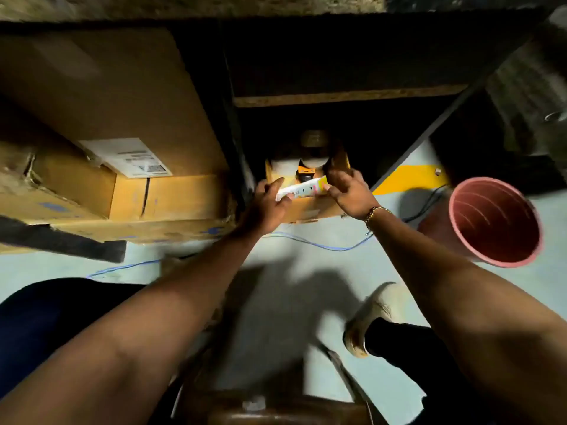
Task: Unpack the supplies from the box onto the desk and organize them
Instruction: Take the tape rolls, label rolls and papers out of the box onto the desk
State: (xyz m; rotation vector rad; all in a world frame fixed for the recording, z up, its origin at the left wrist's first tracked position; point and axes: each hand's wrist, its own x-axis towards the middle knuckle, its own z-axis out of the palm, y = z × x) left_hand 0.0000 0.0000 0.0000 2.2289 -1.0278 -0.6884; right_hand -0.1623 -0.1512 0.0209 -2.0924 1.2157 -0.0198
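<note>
Head view, and I've got both hands on one item: the left hand [270, 204] has its fingers curled round the near-left end of a white and yellow tube [302, 188], while the right hand [349, 194] pinches the tube's yellow far end between thumb and fingertips. The tube lies tilted, held just above the open top of a small cardboard box [306, 210] that sits on the pale floor, tucked under a dark desk frame. Inside the box I can make out an orange and black item [305, 173] and something white beside it, too dim for me to name. A gold bracelet [376, 211] sits on the right wrist. Going wider: a large cardboard box [153, 197] with a shipping label [129, 157] stands to the left, touching the frame post. A blue cable [322, 245] trails over the floor under my forearms. On the right stands a pink bucket [494, 222], near a yellow floor marking [408, 179]. Lower down, a light shoe [374, 314] rests on the floor.
</note>
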